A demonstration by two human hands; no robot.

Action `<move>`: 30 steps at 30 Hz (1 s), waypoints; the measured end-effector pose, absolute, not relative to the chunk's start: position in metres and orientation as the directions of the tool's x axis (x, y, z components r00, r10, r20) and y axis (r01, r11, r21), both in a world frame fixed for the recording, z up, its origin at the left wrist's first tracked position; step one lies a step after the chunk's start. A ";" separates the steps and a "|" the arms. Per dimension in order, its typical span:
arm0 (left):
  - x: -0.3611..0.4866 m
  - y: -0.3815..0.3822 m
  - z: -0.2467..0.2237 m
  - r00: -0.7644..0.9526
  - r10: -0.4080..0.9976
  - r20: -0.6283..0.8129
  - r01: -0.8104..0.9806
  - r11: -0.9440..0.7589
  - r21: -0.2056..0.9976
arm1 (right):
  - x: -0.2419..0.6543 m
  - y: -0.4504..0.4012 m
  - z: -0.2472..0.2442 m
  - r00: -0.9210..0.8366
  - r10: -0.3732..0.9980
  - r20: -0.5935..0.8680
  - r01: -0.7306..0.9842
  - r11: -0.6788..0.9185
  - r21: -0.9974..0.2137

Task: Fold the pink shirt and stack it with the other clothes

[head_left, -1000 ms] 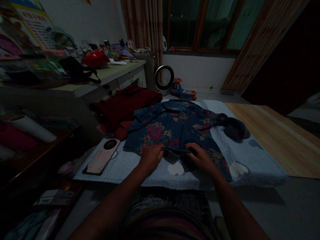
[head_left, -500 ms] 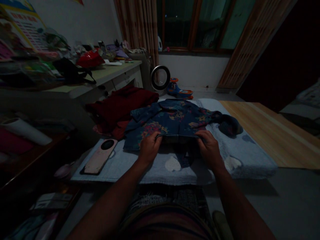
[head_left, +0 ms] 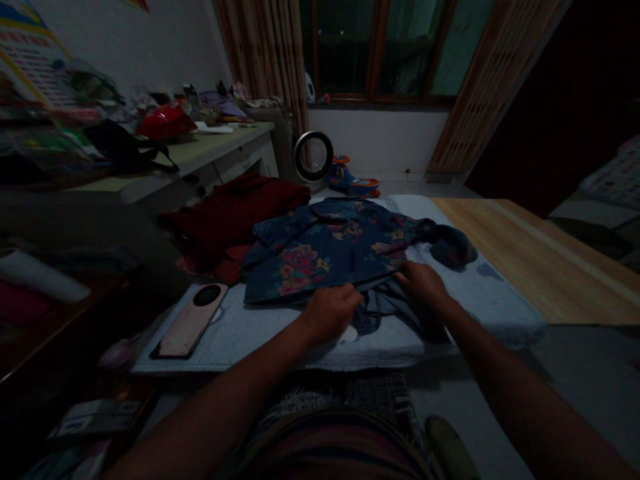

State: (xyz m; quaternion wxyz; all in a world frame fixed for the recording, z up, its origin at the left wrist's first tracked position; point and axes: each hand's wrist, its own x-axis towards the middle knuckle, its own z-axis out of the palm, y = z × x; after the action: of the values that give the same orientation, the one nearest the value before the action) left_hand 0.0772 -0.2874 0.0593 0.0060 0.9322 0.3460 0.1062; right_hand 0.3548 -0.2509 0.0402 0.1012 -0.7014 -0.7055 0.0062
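A dark blue floral shirt point(head_left: 345, 243) lies spread over a pale blue padded cover point(head_left: 280, 337), one sleeve bunched at the right. My right hand point(head_left: 424, 288) pinches the shirt's near hem, right of its middle. Closed at the middle of that hem is my left hand point(head_left: 331, 312), its fingers curled on the edge; the fingertips are partly hidden. Between and below the hands, loose dark bluish cloth point(head_left: 385, 300) hangs out from under the hem onto the cover.
A pink phone point(head_left: 193, 320) lies on the cover's left side. Dark red folded clothes point(head_left: 235, 217) are piled behind it. At the right is a wood-patterned board point(head_left: 525, 253). A cluttered desk point(head_left: 195, 157) stands back left, and a round-headed fan-like device point(head_left: 313, 177) behind the cover.
My left hand has moved right and nearer to me, from the hem's left part to its middle. The right hand still grips the hem, and more cloth from beneath now shows.
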 end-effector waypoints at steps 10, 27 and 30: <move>0.095 -0.297 0.024 0.835 0.542 0.100 0.537 -0.841 0.074 | 0.372 -0.297 0.042 -0.266 0.963 0.042 0.870 0.259 -0.419; 0.042 -0.320 0.026 0.808 0.547 0.221 0.543 -0.836 0.085 | 0.406 -0.315 0.055 -0.100 0.965 0.243 0.982 0.135 -0.132; 0.036 -0.326 0.018 0.830 0.533 0.162 0.498 -0.840 0.214 | 0.405 -0.324 0.047 -0.159 0.986 -0.055 0.985 0.155 -0.080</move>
State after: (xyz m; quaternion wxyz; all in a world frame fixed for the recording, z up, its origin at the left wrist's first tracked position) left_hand 0.0360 -0.3264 0.0181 0.0816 0.9532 0.2705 0.1079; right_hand 0.4053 -0.3240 0.0472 0.0050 -0.6484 -0.7598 0.0481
